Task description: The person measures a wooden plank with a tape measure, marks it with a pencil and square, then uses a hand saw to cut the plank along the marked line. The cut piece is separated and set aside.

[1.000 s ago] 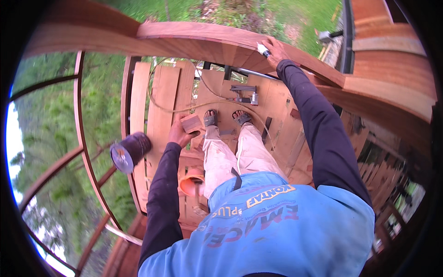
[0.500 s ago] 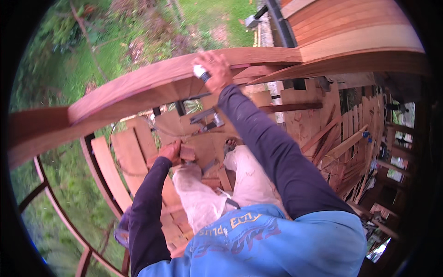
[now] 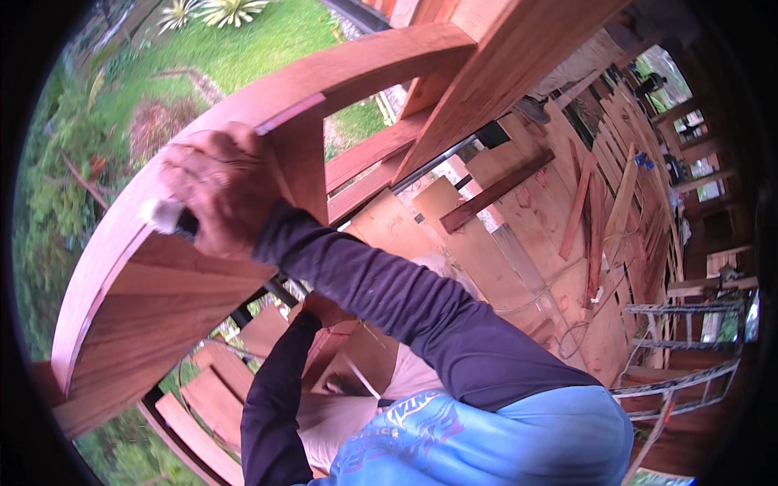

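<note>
A curved wooden rail [image 3: 348, 69] sweeps across the upper left, rising toward the upper right. My right hand [image 3: 223, 190] is closed over it, fingers bent on its upper face. On the thumb side a small white thing with a dark band [image 3: 164, 215] touches the rail; I cannot make out its kind. Under the rail, wooden panels [image 3: 182, 283] fan out. Lower down, behind my right forearm, my left hand [image 3: 326, 310] is partly hidden. Its fingers look curled, and a reddish piece of wood [image 3: 324, 350] shows just below.
Loose boards and plywood sheets [image 3: 478, 259] cover the floor, with a dark reddish plank [image 3: 498, 190] across them. A ladder [image 3: 685, 344] stands at the right. A broad wooden panel [image 3: 494, 89] meets the rail's far end. Grass and plants [image 3: 251, 57] lie beyond the rail.
My right hand is now farther left and lower in view, along the rail. The view has shifted and turned, and the rail looks nearer. My left hand is now partly covered by my right arm.
</note>
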A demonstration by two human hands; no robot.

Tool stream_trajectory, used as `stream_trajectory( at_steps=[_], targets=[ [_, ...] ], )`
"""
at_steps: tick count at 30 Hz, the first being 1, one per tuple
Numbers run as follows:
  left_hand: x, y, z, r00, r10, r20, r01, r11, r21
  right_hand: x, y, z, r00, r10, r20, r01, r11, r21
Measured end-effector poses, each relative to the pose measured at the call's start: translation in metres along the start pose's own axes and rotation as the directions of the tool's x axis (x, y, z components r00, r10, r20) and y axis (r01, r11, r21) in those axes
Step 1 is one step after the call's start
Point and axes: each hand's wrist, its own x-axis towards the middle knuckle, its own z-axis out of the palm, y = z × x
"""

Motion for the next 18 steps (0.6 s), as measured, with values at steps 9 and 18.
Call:
stream_trajectory(
  at_steps=[9, 18],
  targets=[
    [0.112, -0.008, 0.088, 0.997, 0.074, -0.007, -0.074, 0.997, -0.013, -0.01, 0.008, 0.011, 0.964, -0.069, -0.257, 0.087, 0.994, 0.059],
    [0.128, -0.004, 0.17, 0.993, -0.032, -0.109, 0.019, 0.993, -0.117, -0.011, 0.003, 0.017, 0.989, -0.055, -0.139, 0.046, 0.997, -0.067]
  ],
)
